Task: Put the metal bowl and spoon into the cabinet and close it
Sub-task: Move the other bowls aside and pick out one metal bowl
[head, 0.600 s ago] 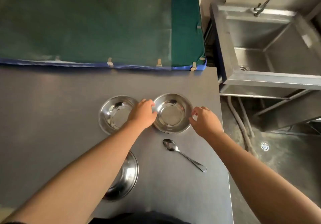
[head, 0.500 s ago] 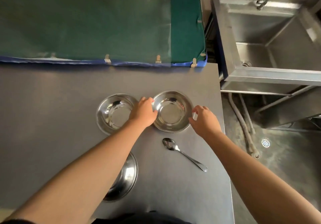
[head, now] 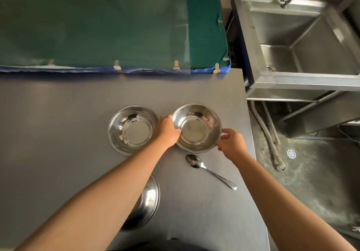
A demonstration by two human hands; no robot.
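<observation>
**Grey countertop, both hands on the right-hand bowl**

Grey and matte, the countertop carries all the metalware. The metal bowl sits upright toward the counter's right side, empty, its polished inside catching the light. The left hand is pressed to the bowl's left rim with the fingers curled over it, and the right hand pinches the rim at the lower right, so the bowl is held between the two; whether it has left the surface cannot be told.

Just in front of the bowl, nearer the person, the spoon lies flat on the counter, bowl end toward the metal bowl and handle angling off to the right, touched by neither hand. A second steel bowl stands just left of the left hand, also empty. A third steel dish shows near the counter's front edge, largely hidden beneath the left forearm.

Behind the counter a green cloth with a blue lower hem, fixed by small pale clips, covers the back. To the right, apart from the counter, stands a stainless steel sink with a tap above it. Below that lies a stained concrete floor with hoses and a round drain.
</observation>
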